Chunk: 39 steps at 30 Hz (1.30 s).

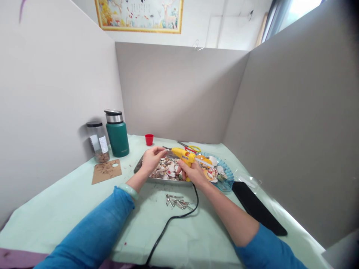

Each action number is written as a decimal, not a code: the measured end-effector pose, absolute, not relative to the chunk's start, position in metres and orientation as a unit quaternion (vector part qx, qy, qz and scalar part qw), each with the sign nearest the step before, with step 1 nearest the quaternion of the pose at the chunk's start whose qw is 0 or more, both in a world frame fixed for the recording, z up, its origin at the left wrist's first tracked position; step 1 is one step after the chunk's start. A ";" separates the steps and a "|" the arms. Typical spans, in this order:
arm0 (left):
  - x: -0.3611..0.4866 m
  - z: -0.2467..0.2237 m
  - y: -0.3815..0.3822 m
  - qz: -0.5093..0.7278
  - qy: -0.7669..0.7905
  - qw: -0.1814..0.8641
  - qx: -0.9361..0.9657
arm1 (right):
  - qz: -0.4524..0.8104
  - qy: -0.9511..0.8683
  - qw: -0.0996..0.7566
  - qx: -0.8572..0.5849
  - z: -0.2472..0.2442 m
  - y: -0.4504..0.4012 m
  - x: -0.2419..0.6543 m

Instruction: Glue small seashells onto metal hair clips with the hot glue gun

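Observation:
My right hand (195, 173) is wrapped round the grip of a yellow hot glue gun (181, 152), with a clear glue stick (204, 162) jutting from its rear. The gun's nozzle points left, close to the fingertips of my left hand (152, 158). Those fingers are pinched on something small, too little of which shows to name. Under both hands lies a metal tray (168, 181) full of small seashells (171, 168). Several silver metal clips (178, 202) lie in a pile in front of the tray. A black cord (171, 218) trails from the gun towards me.
A blue plate (230, 175) of bigger shells stands right of the tray, with scissors (192, 148) behind. A black strip (256, 205) lies farther right. Left are a green thermos (117, 138), a jar (98, 144) and a brown card (105, 173). A red cup (149, 139) stands behind.

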<state>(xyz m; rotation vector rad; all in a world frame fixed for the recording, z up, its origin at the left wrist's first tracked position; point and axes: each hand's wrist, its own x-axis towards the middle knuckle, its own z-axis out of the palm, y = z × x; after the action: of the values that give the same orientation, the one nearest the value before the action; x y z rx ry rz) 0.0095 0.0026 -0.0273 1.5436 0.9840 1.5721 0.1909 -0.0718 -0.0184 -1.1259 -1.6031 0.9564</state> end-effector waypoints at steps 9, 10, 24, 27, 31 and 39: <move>0.010 -0.024 -0.001 0.612 0.377 0.372 0.587 | 0.386 -0.668 0.453 -0.446 -0.017 -0.074 0.191; 0.010 -0.024 -0.001 0.612 0.377 0.372 0.588 | 0.387 -0.667 0.453 -0.447 -0.018 -0.074 0.191; 0.011 -0.024 -0.002 0.610 0.371 0.373 0.593 | 0.401 -0.666 0.450 -0.440 -0.014 -0.077 0.189; 0.012 -0.023 -0.004 0.612 0.366 0.381 0.588 | 0.395 -0.662 0.453 -0.448 -0.013 -0.078 0.188; 0.012 -0.023 -0.003 0.610 0.372 0.375 0.590 | 0.400 -0.661 0.455 -0.442 -0.013 -0.078 0.188; 0.011 -0.025 0.000 0.609 0.366 0.375 0.596 | 0.387 -0.652 0.468 -0.454 -0.019 -0.072 0.190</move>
<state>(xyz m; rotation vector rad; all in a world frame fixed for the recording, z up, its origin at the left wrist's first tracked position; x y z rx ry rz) 0.0107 -0.0001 -0.0250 1.5245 0.9359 1.5583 0.1904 -0.0718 -0.0186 -1.1125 -1.5992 0.9479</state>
